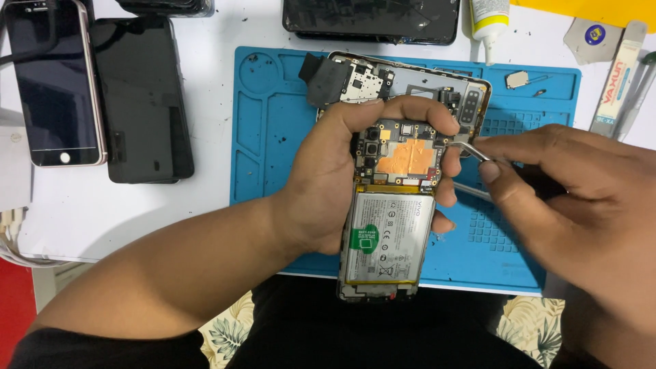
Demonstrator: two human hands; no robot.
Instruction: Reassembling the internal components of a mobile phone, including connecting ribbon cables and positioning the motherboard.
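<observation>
Hands meet over the blue repair mat (273, 137), which lies on the white table (212, 82); places below are given from this mat. Above its middle, the left hand (328, 184) is wrapped around an opened smartphone (389, 205), thumb across the upper circuit board and fingers curled round the far edge, clenched firmly, probably to keep the body steady and tilted toward the eyes. The phone's lower end overhangs the mat's near edge. Its white battery (388, 236) and a copper-coloured shield (408, 158) lie bare. Over the mat's right part, the right hand (574, 198) pinches metal tweezers (471, 147) between thumb and forefinger, closed tight on them, the tips at the phone's right edge beside the board. Left of the mat lie two dark phones (96, 89), screens up. Beyond its far edge rests another dark phone (372, 20) and a white glue bottle (488, 20). On the mat's far right corner sits a small metal part (517, 79).
</observation>
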